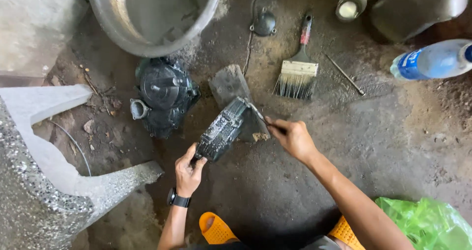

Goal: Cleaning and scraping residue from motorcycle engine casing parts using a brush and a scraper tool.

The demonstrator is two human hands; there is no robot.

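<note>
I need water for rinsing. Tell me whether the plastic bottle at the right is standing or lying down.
Lying down. The plastic bottle rests on its side on the dirty floor, its length running across the ground near the picture's right edge. How full it is, I cannot tell.

Soft daylight, dim toward the bottom edge

Even, diffuse light fell from above and upper left, brightest on the pale stone slab [34, 29] and the plastic bottle [432, 61]. Shadows were soft; the floor [393, 142] darkened near the orange sandals [216, 229]. The view was sharp at centre, bowed slightly at the edges, without glare.
</note>
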